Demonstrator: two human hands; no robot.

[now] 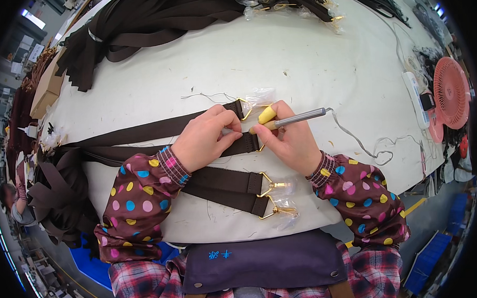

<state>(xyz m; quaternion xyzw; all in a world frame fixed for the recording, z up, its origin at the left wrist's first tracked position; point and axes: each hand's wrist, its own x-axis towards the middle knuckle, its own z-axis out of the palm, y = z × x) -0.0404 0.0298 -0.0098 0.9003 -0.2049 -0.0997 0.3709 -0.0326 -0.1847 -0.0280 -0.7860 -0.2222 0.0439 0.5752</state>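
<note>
Over the worktable, my left hand [208, 137] is closed in a pinch at the edge of a dark webbing strap [246, 144], close to its stitched end. Whether a loose thread is also between the fingertips is too small to tell. My right hand [290, 139], a yellow cover on one finger, grips a grey corded pen-shaped tool [301, 117]. The tool's tip end points toward the strap, near my left fingertips. Just beyond lies another strap [157, 127] with a gold ring [243, 109]. Nearer me, two more straps [224, 180] end in gold clasps [272, 185] partly wrapped in clear plastic.
Bundled dark straps [153, 19] lie along the table's far side; a loose heap [59, 194] hangs at the left edge. The tool's cord [355, 138] trails right, toward a white power strip [416, 99] and a pink fan [451, 93]. A cardboard box [48, 90] stands at left.
</note>
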